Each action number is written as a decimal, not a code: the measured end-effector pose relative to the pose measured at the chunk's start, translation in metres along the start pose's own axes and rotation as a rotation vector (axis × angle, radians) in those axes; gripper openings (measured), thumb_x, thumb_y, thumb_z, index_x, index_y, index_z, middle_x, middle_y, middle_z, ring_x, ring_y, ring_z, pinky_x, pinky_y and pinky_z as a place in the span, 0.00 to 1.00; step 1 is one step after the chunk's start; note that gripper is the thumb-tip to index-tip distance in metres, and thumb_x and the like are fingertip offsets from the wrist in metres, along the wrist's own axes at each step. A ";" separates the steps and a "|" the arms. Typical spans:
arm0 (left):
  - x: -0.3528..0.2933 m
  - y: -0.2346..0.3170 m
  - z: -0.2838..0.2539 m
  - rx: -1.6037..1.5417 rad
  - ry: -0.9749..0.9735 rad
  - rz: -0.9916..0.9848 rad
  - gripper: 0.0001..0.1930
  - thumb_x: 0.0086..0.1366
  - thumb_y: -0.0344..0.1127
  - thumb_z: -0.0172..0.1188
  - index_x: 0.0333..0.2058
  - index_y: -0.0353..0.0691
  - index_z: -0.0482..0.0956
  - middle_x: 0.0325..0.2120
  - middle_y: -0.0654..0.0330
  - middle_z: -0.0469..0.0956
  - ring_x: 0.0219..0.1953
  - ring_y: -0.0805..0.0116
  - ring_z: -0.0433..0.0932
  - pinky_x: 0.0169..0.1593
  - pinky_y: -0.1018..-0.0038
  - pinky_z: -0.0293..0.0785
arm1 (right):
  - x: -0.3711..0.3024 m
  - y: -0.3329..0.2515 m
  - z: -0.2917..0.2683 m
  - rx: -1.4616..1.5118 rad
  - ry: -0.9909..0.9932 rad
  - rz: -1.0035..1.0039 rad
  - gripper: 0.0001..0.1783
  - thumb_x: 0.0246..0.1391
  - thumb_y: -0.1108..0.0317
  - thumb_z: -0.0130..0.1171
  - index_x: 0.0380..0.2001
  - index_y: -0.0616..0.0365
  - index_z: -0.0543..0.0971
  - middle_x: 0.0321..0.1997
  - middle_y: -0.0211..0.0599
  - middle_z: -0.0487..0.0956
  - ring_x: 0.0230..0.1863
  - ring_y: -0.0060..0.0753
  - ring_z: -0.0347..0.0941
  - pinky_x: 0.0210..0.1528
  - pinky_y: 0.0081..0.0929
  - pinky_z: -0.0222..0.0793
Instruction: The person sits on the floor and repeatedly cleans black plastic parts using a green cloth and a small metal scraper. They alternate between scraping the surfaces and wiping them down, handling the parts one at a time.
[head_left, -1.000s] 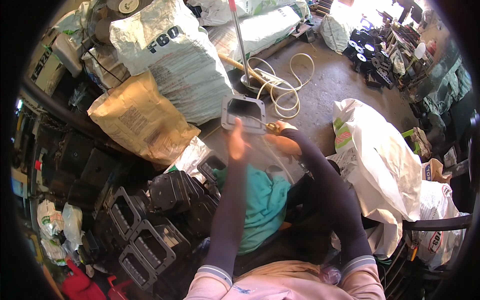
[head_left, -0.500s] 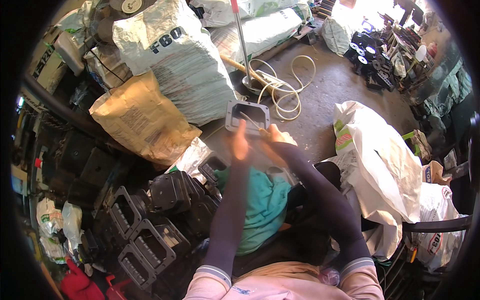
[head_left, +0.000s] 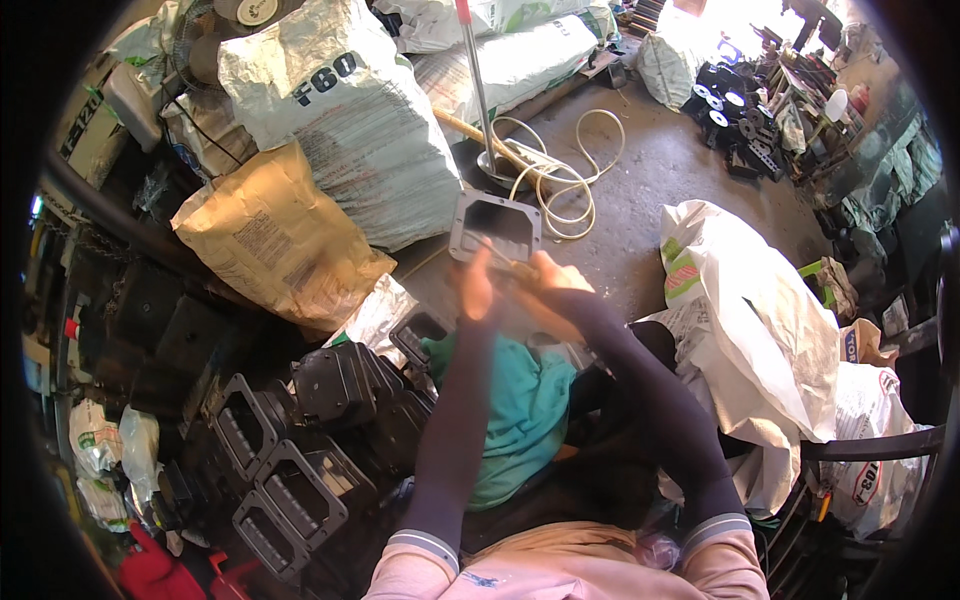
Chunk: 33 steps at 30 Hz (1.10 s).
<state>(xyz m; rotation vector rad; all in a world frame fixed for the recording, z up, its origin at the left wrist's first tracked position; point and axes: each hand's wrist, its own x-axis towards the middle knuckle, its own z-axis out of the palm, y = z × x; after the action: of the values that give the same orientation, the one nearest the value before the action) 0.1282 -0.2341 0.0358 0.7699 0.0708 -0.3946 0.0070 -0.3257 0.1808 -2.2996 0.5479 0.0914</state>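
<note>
Grey housing (head_left: 508,246), roughly rectangular with clipped corners and holed rim, was held up, open face showing; slim tool (head_left: 519,268), blurred, slanted at lower rim.

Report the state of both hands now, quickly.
Left hand: closed on a grey, rectangular, open-fronted housing.
Right hand: closed around a slim, yellowish-handled tool; details blurred.

From here I can't tell whether the grey box (head_left: 460,225) is plastic or painted metal, only that its rim looks matt. The teal cloth (head_left: 525,415) shows me soft creases; the dark sleeves (head_left: 452,415) are smooth, stretchy fabric. I see crinkled paper on the brown bag (head_left: 285,240), wrinkled plastic on the white sack (head_left: 755,305), shiny metal on the pole (head_left: 477,85), dull concrete on the floor (head_left: 645,175).
</note>
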 end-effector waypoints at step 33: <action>-0.011 0.002 0.007 0.062 -0.141 0.022 0.24 0.71 0.39 0.61 0.61 0.39 0.67 0.48 0.58 0.76 0.45 0.67 0.78 0.47 0.71 0.78 | 0.000 0.004 0.003 0.062 0.077 0.006 0.26 0.58 0.50 0.62 0.51 0.56 0.71 0.42 0.61 0.81 0.45 0.65 0.79 0.46 0.49 0.74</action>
<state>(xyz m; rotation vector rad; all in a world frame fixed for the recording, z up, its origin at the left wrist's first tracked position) 0.1184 -0.2342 0.0450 0.8015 -0.0820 -0.4311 0.0056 -0.3262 0.1755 -2.2486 0.5892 -0.0106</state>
